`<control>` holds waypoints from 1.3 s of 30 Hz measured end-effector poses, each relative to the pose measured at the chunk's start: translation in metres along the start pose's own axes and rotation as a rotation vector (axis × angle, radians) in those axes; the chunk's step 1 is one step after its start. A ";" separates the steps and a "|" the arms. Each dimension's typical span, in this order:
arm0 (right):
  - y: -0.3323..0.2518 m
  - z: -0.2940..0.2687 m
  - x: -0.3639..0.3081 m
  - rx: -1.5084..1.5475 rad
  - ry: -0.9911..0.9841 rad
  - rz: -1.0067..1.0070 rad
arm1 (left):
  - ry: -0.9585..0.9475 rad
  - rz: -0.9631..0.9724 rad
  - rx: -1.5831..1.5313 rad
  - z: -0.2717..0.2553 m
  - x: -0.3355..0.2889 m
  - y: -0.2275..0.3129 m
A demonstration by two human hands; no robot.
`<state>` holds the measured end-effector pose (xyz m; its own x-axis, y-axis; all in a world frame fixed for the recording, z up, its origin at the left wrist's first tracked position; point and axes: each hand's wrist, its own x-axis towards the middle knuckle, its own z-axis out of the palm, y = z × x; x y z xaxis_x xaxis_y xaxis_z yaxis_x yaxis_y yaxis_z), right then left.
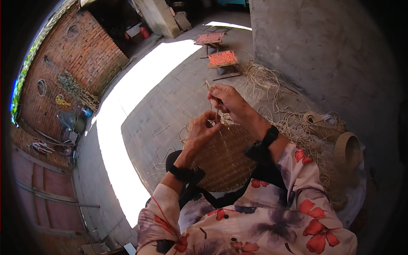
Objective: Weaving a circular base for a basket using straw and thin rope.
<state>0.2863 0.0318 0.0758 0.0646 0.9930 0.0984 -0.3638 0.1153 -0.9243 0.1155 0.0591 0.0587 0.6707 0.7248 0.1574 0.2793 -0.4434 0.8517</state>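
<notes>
A woven straw piece (221,159), tan and tightly plaited, rests on my lap between my knees. Above its far edge, my left hand (204,129) pinches a thin straw cord (217,115) between thumb and fingers. My right hand (229,101), slightly higher and to the right, has its fingers closed on the same cord, whose end sticks up past the fingertips. Loose strands show at the far edge of the weave, partly hidden by my hands. Each wrist wears a black band.
Loose straw cord (263,83) lies heaped along the wall at right. Coiled woven rolls (346,148) sit on a pale sheet (359,187) beside me. Two low stools (223,59) with pink and orange woven seats stand ahead. A brick wall (80,46) runs along the left.
</notes>
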 end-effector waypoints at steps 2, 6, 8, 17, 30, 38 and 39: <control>0.004 0.003 0.009 -0.055 0.001 -0.028 | -0.008 -0.027 0.059 0.000 -0.001 0.006; 0.007 -0.001 0.021 -0.116 0.030 -0.074 | 0.002 -0.048 0.057 0.004 0.003 0.002; 0.011 -0.008 0.021 -0.063 0.033 -0.052 | 0.012 -0.056 -0.003 0.006 0.007 -0.007; 0.041 -0.040 -0.064 -0.396 0.316 -0.023 | -0.163 -0.275 -0.151 -0.016 0.052 -0.059; 0.091 -0.028 -0.063 -0.211 0.103 0.086 | -0.284 -0.301 -0.272 -0.018 0.062 -0.065; 0.080 -0.008 -0.051 -1.198 0.176 -0.593 | -0.219 -0.226 -0.182 -0.015 0.060 -0.060; 0.083 -0.010 -0.053 -1.258 0.181 -0.550 | -0.223 -0.228 -0.182 -0.015 0.060 -0.059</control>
<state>0.2619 -0.0112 -0.0098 0.0782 0.7992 0.5959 0.8157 0.2923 -0.4991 0.1289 0.1365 0.0251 0.7438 0.6530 -0.1426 0.3260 -0.1682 0.9303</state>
